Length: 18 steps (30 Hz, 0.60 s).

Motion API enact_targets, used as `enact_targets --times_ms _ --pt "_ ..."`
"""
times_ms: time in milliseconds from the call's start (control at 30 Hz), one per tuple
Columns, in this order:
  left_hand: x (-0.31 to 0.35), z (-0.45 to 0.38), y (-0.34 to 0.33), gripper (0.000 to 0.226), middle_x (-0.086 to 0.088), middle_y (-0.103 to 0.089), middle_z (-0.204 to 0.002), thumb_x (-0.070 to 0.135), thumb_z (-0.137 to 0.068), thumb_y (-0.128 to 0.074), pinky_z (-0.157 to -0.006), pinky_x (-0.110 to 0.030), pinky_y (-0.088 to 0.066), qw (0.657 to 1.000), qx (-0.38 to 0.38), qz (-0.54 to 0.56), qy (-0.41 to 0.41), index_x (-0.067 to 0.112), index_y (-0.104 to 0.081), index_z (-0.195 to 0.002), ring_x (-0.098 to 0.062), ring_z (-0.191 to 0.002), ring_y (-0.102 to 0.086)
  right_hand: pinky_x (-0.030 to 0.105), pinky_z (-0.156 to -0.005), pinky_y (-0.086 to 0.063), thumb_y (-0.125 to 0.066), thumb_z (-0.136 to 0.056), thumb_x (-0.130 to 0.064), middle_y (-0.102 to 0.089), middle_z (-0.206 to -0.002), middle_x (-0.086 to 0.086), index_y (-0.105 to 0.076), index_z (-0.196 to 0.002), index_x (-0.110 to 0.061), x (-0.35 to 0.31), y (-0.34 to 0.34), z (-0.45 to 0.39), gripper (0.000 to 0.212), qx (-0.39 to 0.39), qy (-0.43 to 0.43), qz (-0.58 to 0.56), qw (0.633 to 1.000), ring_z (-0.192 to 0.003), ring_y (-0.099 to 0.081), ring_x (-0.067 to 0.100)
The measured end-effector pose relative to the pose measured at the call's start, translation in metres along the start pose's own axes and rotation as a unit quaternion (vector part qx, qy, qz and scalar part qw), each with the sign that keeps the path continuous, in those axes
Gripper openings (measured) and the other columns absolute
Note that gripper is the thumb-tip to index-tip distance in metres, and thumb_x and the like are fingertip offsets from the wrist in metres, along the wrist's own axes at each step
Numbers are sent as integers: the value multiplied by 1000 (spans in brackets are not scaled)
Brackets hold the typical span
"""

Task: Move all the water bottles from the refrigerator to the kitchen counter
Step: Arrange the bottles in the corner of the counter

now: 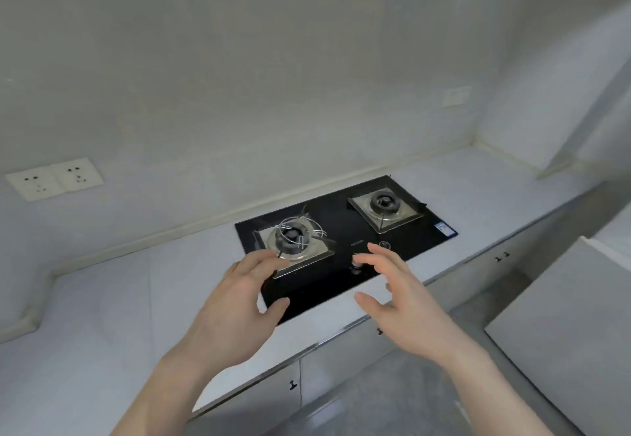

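Left hand (239, 302) and right hand (399, 295): 2, both empty, fingers spread and loosely curved, raised over the kitchen counter (102, 316) front edge, apparently between steps. Gas hob (345, 241): 1, with 2 burners and 1 knob (356, 266). Wall sockets (54, 179): 2. Water bottles: 0 visible; refrigerator possibly the white surface (563, 316) at right.

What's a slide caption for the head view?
Both hands, left and right, open and empty above the gas hob; no bottles visible.

Pale kitchen counter (102, 299) — a black two-burner gas hob (345, 241) set into it.
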State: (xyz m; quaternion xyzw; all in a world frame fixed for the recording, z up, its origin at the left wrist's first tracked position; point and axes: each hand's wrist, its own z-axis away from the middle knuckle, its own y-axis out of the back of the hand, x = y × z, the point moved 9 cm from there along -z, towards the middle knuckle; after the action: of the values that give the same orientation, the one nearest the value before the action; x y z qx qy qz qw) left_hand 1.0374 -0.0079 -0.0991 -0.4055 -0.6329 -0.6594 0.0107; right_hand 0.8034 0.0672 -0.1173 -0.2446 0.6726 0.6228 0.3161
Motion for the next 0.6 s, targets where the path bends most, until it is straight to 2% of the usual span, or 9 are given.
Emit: enact_targets --times_ms 67,133,200,300,400,533,600 --pt "32 -24 -17 53 33 -32 -152 39 -96 -66 -114 -18 -30 999 -16 -3 -38 46 -48 -144 1 -141 -34 15 -106 -37 -66 -99 -35 -18 -159 -37 -44 -142 -50 24 31 11 51 27 -29 5 999 -132 -46 -5" --pt "72 -51 -41 52 34 -32 -152 40 -95 -67 -117 -21 -30 996 -36 1 -77 46 -49 -143 2 -142 -34 7 -97 -38 -67 -98 -35 -19 -161 -34 -44 -143 -49 55 69 27 52 63 -62 7 996 -121 -56 -1" --pt "114 -74 -65 52 34 -31 -152 40 -95 -67 -118 -22 -29 992 -50 -1 -117 46 -49 -142 3 -142 -32 14 -103 -41 -68 -97 -37 -21 -161 -32 -44 -142 -49 81 107 43 52 98 -77 14 992 -126 -56 3" --pt "187 -107 -111 52 36 -28 -151 41 -95 -66 -114 -22 -33 982 -80 5 -170 48 -47 -142 5 -138 -33 31 -115 -40 -68 -96 -39 -24 -160 -30 -46 -140 -49 128 170 74 50 150 -100 20 983 -134 -45 -7" --pt "257 -132 -155 53 39 -25 -151 43 -95 -65 -112 -20 -31 969 -112 9 -220 49 -45 -143 8 -139 -29 35 -116 -40 -69 -95 -39 -27 -159 -29 -47 -139 -47 173 226 106 50 204 -129 34 970 -132 -46 -6" --pt "347 -158 -214 52 38 -24 -152 43 -95 -64 -113 -15 -25 950 -140 16 -280 48 -44 -144 10 -141 -27 34 -119 -37 -70 -96 -36 -28 -159 -28 -48 -140 -44 229 293 152 50 257 -171 42 950 -142 -37 -4" --pt "384 -166 -239 51 37 -27 -151 42 -95 -64 -111 -7 -19 941 -152 21 -302 48 -45 -142 9 -141 -27 33 -119 -37 -69 -97 -37 -28 -159 -28 -47 -141 -45 248 320 173 50 276 -189 49 941 -142 -37 -4"
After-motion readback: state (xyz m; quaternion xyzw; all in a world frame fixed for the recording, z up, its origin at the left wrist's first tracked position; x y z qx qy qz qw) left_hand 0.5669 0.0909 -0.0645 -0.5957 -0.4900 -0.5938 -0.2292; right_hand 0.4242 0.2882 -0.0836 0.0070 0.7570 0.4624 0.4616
